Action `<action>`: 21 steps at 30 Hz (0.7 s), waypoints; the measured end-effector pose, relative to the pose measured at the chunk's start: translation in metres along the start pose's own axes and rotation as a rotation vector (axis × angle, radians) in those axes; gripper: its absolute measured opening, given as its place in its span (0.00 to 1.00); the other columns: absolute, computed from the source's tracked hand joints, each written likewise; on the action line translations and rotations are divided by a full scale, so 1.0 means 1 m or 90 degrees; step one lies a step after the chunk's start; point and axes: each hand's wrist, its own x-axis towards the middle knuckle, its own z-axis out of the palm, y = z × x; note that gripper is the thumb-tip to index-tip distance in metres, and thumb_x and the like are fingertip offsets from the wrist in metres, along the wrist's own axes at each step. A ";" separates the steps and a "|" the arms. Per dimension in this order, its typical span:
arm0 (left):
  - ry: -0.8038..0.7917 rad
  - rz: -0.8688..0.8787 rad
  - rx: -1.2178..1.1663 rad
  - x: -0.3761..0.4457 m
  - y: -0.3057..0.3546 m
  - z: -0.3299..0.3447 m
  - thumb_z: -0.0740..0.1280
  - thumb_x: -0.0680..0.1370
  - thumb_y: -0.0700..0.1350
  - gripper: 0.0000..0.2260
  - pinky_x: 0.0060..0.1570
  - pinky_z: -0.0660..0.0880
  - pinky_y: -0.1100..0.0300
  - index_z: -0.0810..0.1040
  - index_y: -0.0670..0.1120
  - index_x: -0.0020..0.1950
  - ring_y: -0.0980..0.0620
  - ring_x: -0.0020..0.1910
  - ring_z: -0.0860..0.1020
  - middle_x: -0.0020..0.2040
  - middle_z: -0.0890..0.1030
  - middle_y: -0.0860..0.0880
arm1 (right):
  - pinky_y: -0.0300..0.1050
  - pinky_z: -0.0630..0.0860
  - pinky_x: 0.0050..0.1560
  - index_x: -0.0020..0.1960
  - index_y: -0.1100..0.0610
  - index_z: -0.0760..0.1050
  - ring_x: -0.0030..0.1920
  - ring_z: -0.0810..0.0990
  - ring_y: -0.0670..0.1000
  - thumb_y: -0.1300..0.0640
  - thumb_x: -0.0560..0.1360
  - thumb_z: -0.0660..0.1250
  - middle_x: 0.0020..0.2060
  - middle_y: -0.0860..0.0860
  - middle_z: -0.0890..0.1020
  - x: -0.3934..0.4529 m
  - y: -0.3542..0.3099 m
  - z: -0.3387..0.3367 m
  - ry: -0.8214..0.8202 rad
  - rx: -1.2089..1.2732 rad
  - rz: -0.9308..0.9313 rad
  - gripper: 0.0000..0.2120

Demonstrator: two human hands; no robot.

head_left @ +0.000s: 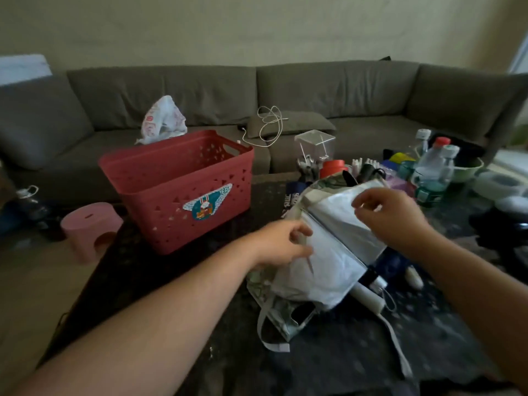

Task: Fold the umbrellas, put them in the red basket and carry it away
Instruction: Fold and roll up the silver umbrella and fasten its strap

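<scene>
A collapsed umbrella (331, 252) with a silvery-white lining and green patterned outer cloth lies on the dark table (171, 295), its white handle (368, 298) pointing toward me. My left hand (281, 244) pinches a fold of its fabric at the left edge. My right hand (391, 215) hovers over the upper right of the canopy with fingers curled on the cloth. A dark blue umbrella (391, 264) shows partly underneath. The red basket (177, 187) stands on the table to the left, with nothing seen inside.
Bottles (431, 167), a clear box (314, 144), a red-lidded jar (333, 167) and a green bowl (468, 167) crowd the table's far right. A grey sofa (257, 104) runs behind, with a plastic bag (163, 118) and a cable. A pink stool (90, 230) stands left of the table.
</scene>
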 end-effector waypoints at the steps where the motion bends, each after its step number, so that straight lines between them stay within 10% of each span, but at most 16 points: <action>1: 0.013 -0.007 0.011 -0.002 -0.001 0.016 0.75 0.78 0.56 0.24 0.65 0.77 0.53 0.76 0.57 0.73 0.51 0.64 0.78 0.67 0.75 0.50 | 0.38 0.72 0.33 0.47 0.46 0.83 0.35 0.80 0.47 0.58 0.77 0.72 0.40 0.46 0.84 -0.012 0.009 0.001 -0.006 -0.012 0.017 0.07; 5: 0.050 -0.033 0.054 -0.018 -0.007 0.061 0.73 0.79 0.55 0.29 0.70 0.64 0.62 0.69 0.58 0.79 0.46 0.75 0.69 0.76 0.65 0.48 | 0.40 0.76 0.40 0.57 0.48 0.82 0.44 0.82 0.47 0.53 0.78 0.69 0.47 0.46 0.84 -0.043 0.031 0.024 -0.120 -0.036 0.098 0.08; 10: -0.029 -0.026 0.169 -0.043 -0.029 0.082 0.73 0.78 0.57 0.32 0.81 0.56 0.56 0.66 0.61 0.81 0.47 0.84 0.56 0.85 0.54 0.51 | 0.61 0.69 0.71 0.79 0.44 0.59 0.74 0.66 0.66 0.32 0.74 0.65 0.77 0.55 0.63 -0.049 0.046 0.069 -0.182 -0.231 0.119 0.38; 16: 0.069 0.017 0.125 -0.069 -0.055 0.071 0.74 0.78 0.49 0.23 0.73 0.63 0.65 0.78 0.59 0.73 0.54 0.76 0.69 0.75 0.71 0.55 | 0.59 0.75 0.66 0.79 0.51 0.55 0.68 0.74 0.65 0.26 0.68 0.71 0.75 0.60 0.68 -0.031 0.066 0.078 -0.210 -0.161 0.214 0.51; 21: 0.121 0.011 0.078 -0.075 -0.054 0.066 0.72 0.79 0.50 0.23 0.67 0.69 0.65 0.75 0.61 0.74 0.57 0.70 0.74 0.73 0.74 0.57 | 0.58 0.80 0.54 0.67 0.45 0.71 0.56 0.81 0.62 0.25 0.70 0.64 0.60 0.55 0.81 -0.032 0.066 0.074 -0.101 -0.224 0.155 0.33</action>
